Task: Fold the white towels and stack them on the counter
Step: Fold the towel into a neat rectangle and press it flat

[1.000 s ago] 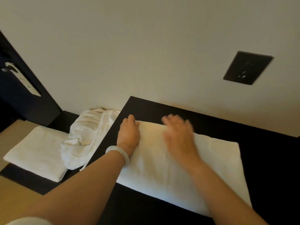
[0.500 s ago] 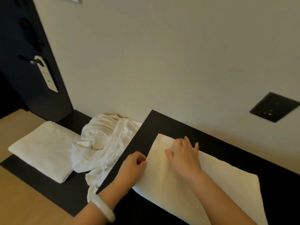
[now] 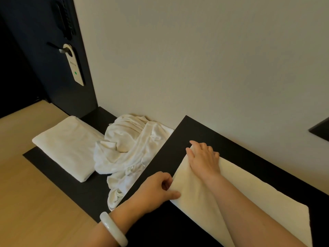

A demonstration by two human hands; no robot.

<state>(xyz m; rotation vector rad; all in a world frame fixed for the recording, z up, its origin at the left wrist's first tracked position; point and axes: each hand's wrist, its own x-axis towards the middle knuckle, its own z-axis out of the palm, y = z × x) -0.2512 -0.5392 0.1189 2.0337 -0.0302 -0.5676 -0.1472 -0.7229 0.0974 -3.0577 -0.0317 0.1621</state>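
A folded white towel (image 3: 252, 196) lies on the raised black counter (image 3: 204, 136) at the right. My left hand (image 3: 156, 189) pinches its near left corner between thumb and curled fingers. My right hand (image 3: 203, 157) grips the far left corner, fingers curled over the edge. On the lower black shelf (image 3: 53, 168) to the left lies a crumpled heap of white towels (image 3: 128, 150), partly hanging against the counter's side. Further left sits a neatly folded white towel (image 3: 65, 147).
A pale wall (image 3: 195, 59) runs directly behind the counter, with a dark socket plate (image 3: 320, 131) at the right edge. A dark door with a handle and hanging tag (image 3: 73, 66) stands at the far left. Light wooden surface (image 3: 26, 202) lies left of the shelf.
Both hands slid from pressing the towel's top to its left edge and now hold its two left corners. The view swung up and left.
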